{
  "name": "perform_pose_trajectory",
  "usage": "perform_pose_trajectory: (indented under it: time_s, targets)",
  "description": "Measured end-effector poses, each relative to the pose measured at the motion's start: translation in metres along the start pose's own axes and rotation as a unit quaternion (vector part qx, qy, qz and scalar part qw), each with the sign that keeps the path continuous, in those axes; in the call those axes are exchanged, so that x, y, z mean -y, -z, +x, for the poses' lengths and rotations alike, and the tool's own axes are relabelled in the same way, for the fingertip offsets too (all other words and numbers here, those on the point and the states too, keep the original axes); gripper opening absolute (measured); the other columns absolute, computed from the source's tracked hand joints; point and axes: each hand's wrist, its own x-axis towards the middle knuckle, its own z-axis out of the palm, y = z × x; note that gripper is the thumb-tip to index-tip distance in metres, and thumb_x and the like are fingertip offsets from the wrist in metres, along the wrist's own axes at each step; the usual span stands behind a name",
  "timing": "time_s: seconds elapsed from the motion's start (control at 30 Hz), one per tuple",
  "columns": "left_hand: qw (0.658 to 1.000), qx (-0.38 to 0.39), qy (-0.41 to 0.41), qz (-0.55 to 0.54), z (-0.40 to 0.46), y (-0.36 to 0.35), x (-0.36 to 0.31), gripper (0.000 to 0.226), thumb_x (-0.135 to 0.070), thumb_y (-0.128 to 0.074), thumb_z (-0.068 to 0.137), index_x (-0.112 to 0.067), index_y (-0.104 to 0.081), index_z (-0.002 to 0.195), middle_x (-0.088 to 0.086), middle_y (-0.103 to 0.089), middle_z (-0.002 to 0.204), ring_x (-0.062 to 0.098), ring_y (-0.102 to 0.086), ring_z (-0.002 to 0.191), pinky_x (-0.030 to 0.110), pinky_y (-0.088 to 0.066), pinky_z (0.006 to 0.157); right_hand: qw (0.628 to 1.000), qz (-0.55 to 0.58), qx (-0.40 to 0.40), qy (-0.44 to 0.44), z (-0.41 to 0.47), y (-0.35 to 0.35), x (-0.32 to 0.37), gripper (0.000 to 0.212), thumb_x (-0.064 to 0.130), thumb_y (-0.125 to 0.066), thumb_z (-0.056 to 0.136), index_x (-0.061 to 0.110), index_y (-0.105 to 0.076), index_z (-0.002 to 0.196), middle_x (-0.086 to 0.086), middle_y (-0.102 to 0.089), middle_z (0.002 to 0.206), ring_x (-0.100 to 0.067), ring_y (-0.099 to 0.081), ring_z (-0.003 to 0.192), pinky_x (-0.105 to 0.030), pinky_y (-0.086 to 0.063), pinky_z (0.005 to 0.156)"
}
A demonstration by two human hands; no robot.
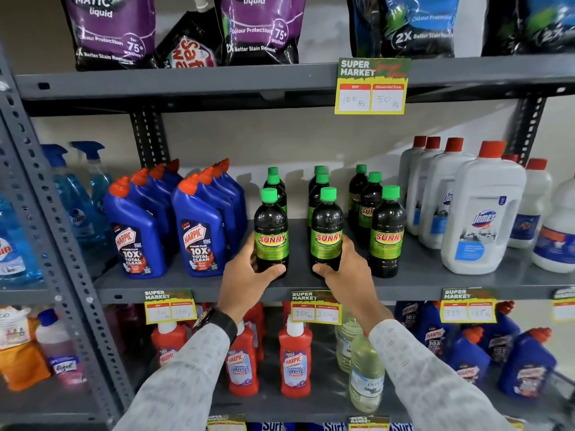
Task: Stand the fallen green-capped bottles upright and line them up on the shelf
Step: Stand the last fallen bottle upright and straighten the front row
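Dark green-capped Sunny bottles stand upright in three rows on the grey middle shelf (413,283). My left hand (249,276) is wrapped around the base of the front bottle of the left row (270,227). My right hand (345,272) grips the base of the front bottle of the middle row (326,227). The front bottle of the right row (387,228) stands free at the shelf's front. Behind each front bottle, two more green-capped bottles stand partly hidden. No bottle lies on its side.
Blue Harpic bottles (199,231) stand close on the left, white Domex jugs (479,219) close on the right. Price tags (315,307) hang from the shelf edge. An upper shelf (217,84) with detergent pouches overhangs. Red bottles fill the shelf below.
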Motion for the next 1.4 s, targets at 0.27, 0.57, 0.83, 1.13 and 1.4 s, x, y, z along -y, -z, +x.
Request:
perform_pose_trajectory:
  time_s: [0.27, 0.57, 0.83, 1.13, 1.4]
  targets:
    - [0.96, -0.244, -0.127, 0.041, -0.05, -0.037, -0.039, 0.032, -0.019, -0.065, 0.098, -0.017, -0.063, 0.13, -0.004, -0.07, 0.107, 0.012, -0.068, 0.096, 0.037, -0.06, 0.08, 0.99, -0.008, -0.109, 0.088, -0.017, 0.034, -0.022, 0.076, 0.039, -0.077, 0.088, 0.02, -0.043, 0.153, 0.004, -0.067, 0.128, -0.011, -0.065, 0.113, -0.039, -0.057, 0.096]
    - [0.995, -0.041, 0.022, 0.087, -0.024, -0.112, -0.061, 0.106, -0.037, -0.072, 0.091, -0.023, 0.006, 0.161, 0.004, -0.035, 0.164, 0.022, -0.038, 0.145, 0.04, -0.037, 0.114, 0.995, -0.017, -0.091, -0.032, 0.004, 0.087, -0.06, 0.111, 0.043, -0.09, 0.072, 0.017, -0.025, 0.158, -0.007, -0.04, 0.156, -0.026, -0.039, 0.144, -0.043, -0.037, 0.113]
    - [0.997, -0.047, 0.015, 0.052, -0.006, -0.118, -0.053, 0.072, -0.025, -0.078, 0.086, -0.028, -0.042, 0.148, -0.013, -0.065, 0.122, 0.009, -0.058, 0.115, 0.031, -0.043, 0.1, 0.999, -0.01, -0.045, -0.012, 0.011, 0.101, -0.067, 0.082, 0.029, -0.085, 0.081, 0.022, -0.038, 0.148, 0.004, -0.063, 0.133, -0.021, -0.057, 0.124, -0.037, -0.043, 0.1]
    - [0.999, -0.038, 0.011, 0.026, -0.002, -0.119, -0.041, 0.075, -0.028, -0.081, 0.084, -0.034, -0.044, 0.148, -0.029, -0.06, 0.118, -0.015, -0.052, 0.111, 0.022, -0.04, 0.099, 0.998, -0.024, -0.056, 0.001, 0.01, 0.098, -0.072, 0.082, 0.028, -0.082, 0.084, 0.022, -0.035, 0.15, 0.0, -0.062, 0.136, -0.023, -0.057, 0.125, -0.038, -0.043, 0.102]
    - [0.999, -0.032, 0.009, 0.039, -0.002, -0.119, -0.038, 0.08, -0.035, -0.08, 0.083, -0.034, -0.039, 0.152, -0.016, -0.064, 0.132, 0.003, -0.057, 0.122, 0.031, -0.044, 0.107, 0.997, -0.037, -0.072, -0.003, 0.008, 0.097, -0.07, 0.084, 0.032, -0.084, 0.081, 0.023, -0.037, 0.149, 0.002, -0.063, 0.135, -0.022, -0.058, 0.125, -0.042, -0.043, 0.104]
